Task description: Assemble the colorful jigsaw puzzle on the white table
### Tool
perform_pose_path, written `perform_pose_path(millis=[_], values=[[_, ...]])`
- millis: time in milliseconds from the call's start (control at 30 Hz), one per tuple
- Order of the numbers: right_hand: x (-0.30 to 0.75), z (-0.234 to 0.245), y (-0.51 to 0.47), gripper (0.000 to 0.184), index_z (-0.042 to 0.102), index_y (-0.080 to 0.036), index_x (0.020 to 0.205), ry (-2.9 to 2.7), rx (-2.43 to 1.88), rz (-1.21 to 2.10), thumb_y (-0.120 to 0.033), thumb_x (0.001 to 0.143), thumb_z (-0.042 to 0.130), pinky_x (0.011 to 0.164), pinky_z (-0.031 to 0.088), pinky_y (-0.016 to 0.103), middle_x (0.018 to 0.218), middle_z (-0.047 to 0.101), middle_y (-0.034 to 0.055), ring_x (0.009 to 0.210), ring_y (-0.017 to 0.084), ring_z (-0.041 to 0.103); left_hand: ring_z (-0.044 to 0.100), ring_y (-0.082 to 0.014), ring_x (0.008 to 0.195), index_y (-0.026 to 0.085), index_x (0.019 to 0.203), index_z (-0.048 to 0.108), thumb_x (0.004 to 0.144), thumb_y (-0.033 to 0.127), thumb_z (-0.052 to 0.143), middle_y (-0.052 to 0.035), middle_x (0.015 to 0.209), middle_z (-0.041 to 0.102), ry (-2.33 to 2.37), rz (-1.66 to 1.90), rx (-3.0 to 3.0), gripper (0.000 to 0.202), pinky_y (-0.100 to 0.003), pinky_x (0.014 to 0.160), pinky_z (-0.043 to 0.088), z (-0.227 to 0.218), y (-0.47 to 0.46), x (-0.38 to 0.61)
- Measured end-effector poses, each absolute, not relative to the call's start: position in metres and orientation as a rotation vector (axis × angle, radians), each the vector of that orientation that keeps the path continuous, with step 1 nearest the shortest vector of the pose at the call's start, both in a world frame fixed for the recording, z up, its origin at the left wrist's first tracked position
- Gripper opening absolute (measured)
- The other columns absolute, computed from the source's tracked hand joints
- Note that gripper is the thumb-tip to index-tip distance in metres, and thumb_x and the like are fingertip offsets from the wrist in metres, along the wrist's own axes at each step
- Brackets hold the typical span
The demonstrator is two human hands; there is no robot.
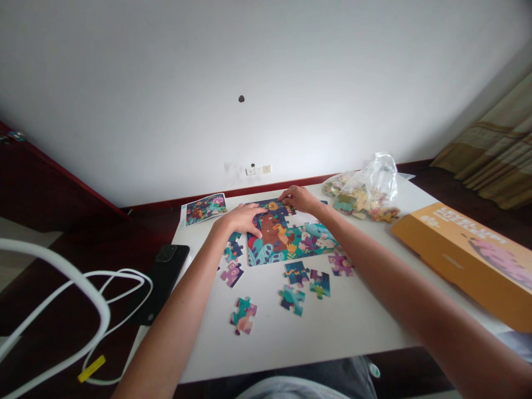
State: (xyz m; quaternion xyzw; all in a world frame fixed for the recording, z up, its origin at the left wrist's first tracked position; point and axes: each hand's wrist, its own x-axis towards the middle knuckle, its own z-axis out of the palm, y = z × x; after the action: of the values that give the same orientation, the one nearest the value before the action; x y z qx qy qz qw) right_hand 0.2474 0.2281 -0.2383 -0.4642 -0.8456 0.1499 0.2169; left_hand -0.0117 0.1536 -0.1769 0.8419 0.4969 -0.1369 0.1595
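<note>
A partly joined jigsaw puzzle (272, 235) with a brown bear and white rabbits lies on the white table, a gap showing at its upper right. My left hand (245, 218) rests over its left edge, thumb and fingers apart and holding nothing. At the far edge, the curled fingers of my right hand (300, 199) are on a dark puzzle piece (289, 210) beside the gap; the fingertips partly hide it. Several loose pieces lie nearer me, among them a teal-and-pink piece (244, 316), a teal piece (292, 300) and a purple piece (341, 265).
A picture sheet (203, 209) lies at the back left. On the left edge sits a black phone (168, 277), near a white cable (103, 310). To the right are a clear bag of pieces (361, 194) and an orange box (461, 255). The wall stands behind the table.
</note>
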Motion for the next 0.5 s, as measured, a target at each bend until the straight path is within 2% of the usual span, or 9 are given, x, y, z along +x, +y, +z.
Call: perform_pose_path(millis=[267, 400, 500], values=[[0.252, -0.237, 0.228, 0.027, 0.083, -0.024, 0.104, -2.370, -1.205, 0.451, -0.011, 0.086, 0.067, 0.084, 0.053, 0.025, 0.104, 0.081, 0.0040, 0.093, 0.019, 0.073, 0.034, -0.0374, 0.152, 0.032, 0.160, 0.039, 0.074, 0.056, 0.084, -0.0086, 0.172, 0.026, 1.410, -0.377, 2.414, 0.100, -0.042, 0.122, 0.032, -0.177, 0.153, -0.013], [0.263, -0.238, 0.235, 0.039, 0.080, -0.022, 0.117, -2.326, -1.204, 0.569, -0.006, 0.086, 0.060, 0.083, 0.055, 0.025, 0.114, 0.080, 0.0061, 0.093, 0.018, 0.074, 0.035, -0.0373, 0.151, 0.036, 0.159, 0.040, 0.073, 0.057, 0.083, -0.0061, 0.171, 0.028, 1.408, -0.368, 2.429, 0.099, -0.044, 0.121, 0.033, -0.178, 0.154, -0.014], [0.268, -0.237, 0.238, 0.035, 0.077, -0.019, 0.121, -2.267, -1.250, 0.635, -0.013, 0.091, 0.061, 0.084, 0.056, 0.026, 0.118, 0.079, 0.0092, 0.098, 0.019, 0.074, 0.035, -0.0366, 0.152, 0.033, 0.160, 0.039, 0.074, 0.056, 0.084, -0.0075, 0.171, 0.028, 1.403, -0.371, 2.423, 0.099, -0.042, 0.122, 0.032, -0.177, 0.154, -0.013]])
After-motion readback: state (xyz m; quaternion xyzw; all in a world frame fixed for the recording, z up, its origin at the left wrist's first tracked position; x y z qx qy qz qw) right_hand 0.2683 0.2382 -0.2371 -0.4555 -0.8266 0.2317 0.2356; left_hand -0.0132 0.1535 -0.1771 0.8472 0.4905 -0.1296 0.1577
